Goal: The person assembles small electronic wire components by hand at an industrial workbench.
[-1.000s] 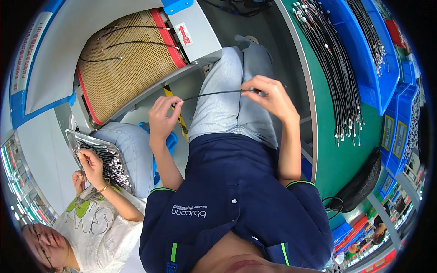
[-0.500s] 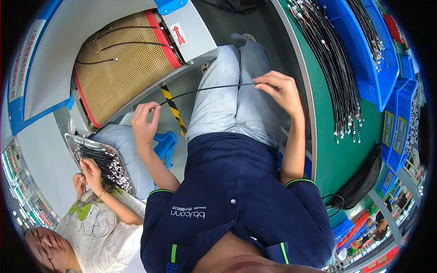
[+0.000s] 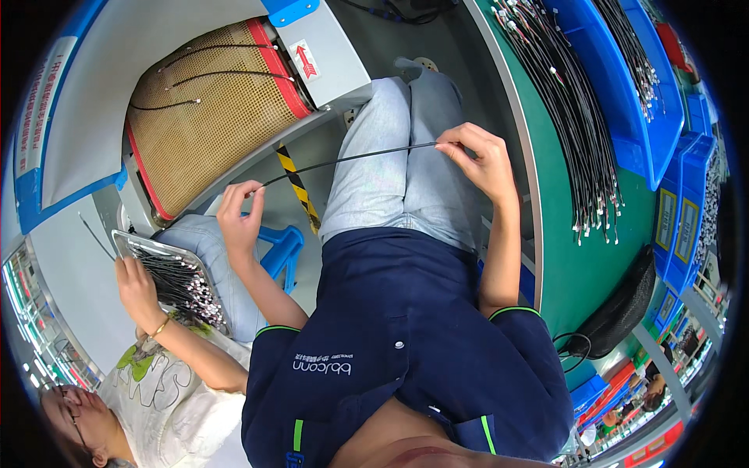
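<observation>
Just off the near right side of the tan mesh belt (image 3: 218, 129) (three other black cables (image 3: 230, 74) lie across it), a thin black cable (image 3: 343, 161) stretches, slightly bowed. The left hand (image 3: 240, 214), nearer the belt, pinches one end between thumb and fingers; the right hand (image 3: 480, 160), farther from the belt, pinches the other. Well right of the belt, a cable bundle (image 3: 566, 117) lies on a green tabletop (image 3: 558, 257).

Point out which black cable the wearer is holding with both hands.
The black cable crossing in front of the pale jeans, pinched by the left hand and right hand. The three cables on the mesh belt lie there untouched.
</observation>
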Demonstrator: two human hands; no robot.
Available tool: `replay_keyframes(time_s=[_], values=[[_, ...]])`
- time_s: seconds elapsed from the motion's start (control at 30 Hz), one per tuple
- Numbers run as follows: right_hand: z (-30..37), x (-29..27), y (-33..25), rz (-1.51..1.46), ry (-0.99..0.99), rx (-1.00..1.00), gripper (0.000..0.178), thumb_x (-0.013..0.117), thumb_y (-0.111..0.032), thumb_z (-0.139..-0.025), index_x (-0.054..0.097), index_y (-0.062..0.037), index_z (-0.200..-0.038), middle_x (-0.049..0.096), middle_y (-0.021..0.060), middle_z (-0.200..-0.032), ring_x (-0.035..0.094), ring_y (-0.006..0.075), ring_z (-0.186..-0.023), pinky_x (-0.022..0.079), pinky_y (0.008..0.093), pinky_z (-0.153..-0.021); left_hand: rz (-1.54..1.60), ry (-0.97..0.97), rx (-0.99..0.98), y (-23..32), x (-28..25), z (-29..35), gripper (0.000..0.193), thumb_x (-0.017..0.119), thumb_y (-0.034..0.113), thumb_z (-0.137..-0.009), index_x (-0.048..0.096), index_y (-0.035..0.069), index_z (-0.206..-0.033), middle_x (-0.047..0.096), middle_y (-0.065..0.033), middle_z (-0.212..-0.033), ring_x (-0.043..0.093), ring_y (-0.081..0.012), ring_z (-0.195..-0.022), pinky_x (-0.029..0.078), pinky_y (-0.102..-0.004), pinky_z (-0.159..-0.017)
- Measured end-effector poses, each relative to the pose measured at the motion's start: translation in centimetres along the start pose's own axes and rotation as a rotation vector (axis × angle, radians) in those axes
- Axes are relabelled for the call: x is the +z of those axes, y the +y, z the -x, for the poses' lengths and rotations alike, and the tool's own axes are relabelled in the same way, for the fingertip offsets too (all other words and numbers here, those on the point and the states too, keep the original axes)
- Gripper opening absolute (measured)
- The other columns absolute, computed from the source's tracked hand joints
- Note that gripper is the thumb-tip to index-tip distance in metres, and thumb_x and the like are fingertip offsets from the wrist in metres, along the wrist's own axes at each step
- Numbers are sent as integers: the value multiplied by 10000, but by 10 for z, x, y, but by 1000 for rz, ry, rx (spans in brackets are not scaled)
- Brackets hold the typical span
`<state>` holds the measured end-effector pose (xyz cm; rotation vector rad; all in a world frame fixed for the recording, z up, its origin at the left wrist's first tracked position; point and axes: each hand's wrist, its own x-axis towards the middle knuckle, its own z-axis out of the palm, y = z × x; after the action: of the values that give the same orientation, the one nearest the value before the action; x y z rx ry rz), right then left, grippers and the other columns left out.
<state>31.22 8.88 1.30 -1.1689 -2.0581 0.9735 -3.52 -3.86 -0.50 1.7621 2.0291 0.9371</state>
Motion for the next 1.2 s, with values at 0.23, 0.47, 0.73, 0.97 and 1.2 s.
replay_keyframes(time_s=[0.23,0.47,0.73,0.97,1.2], values=[[1,-2,3,52,-53,-142,87,705,-49,-738,630,-22,-771,582,44,-687,502,132,-545,392,258,-484,0,9,7,-2,-1,1,82,658,-12,-754,617,3,-824,623,-72,-772,565,-188,-703,462,-285,-656],[4,4,2,36,-62,-125,84,695,-51,-733,626,-27,-775,578,84,-687,544,235,-605,427,329,-548,-25,47,-12,0,-5,-3,89,659,-14,-750,615,4,-825,625,-73,-779,573,-197,-709,462,-285,-658],[-10,22,-5,57,-68,-140,94,710,-45,-710,638,-18,-765,578,80,-668,545,216,-600,428,319,-545,-12,52,29,-11,-23,-18,102,660,2,-747,612,12,-836,634,-80,-799,588,-229,-730,471,-311,-662],[-37,87,-21,-75,3,-46,85,696,-102,-769,652,-36,-798,617,71,-718,541,171,-538,439,276,-508,-249,105,89,-58,-54,-65,92,613,96,-811,603,28,-872,615,-94,-848,580,-266,-818,466,-342,-702],[-68,158,-31,-384,-95,221,250,696,-83,-764,619,-17,-993,638,68,-794,525,115,-589,444,256,-561,-389,-4,30,-111,-74,-133,157,576,166,-846,599,23,-906,584,-117,-961,540,-300,-950,424,-373,-825]])
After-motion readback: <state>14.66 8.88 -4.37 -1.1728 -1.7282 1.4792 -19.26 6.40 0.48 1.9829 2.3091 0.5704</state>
